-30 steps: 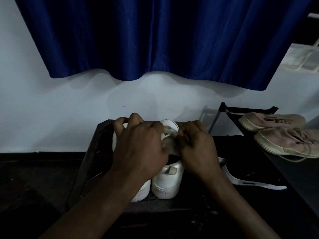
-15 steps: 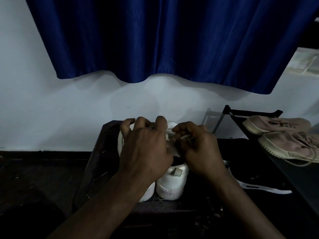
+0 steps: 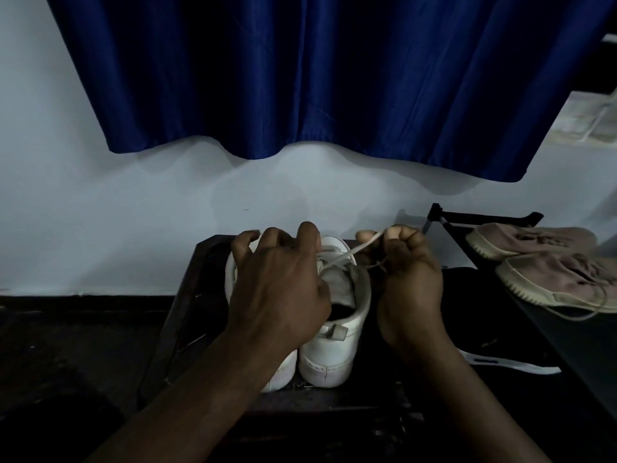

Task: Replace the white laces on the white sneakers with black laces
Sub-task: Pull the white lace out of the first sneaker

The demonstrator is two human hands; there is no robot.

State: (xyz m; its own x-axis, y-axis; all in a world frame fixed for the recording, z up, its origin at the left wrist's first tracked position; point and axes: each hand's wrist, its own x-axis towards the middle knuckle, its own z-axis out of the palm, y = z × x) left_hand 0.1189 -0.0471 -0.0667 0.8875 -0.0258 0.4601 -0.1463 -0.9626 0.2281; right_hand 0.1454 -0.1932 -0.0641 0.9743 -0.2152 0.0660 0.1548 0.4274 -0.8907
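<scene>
two white sneakers (image 3: pixel 334 345) sit on a dark table (image 3: pixel 187 295), lower centre, below pale wall (image 3: pixel 100 228) and blue curtain (image 3: pixel 334 78). left hand (image 3: pixel 277 289) grips them; right hand (image 3: pixel 407 279) pinches a taut lace (image 3: pixel 354 250).

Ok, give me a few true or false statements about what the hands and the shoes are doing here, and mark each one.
1. The right hand pinches a white lace drawn up from the white sneakers. True.
2. The left hand holds a black lace. False: its fingers curl over the white sneakers, and it holds no lace.
3. The pinkish sneakers lie to the left of the white pair. False: they lie to the right.
4. A blue curtain hangs on the wall above the shoes. True.
</scene>
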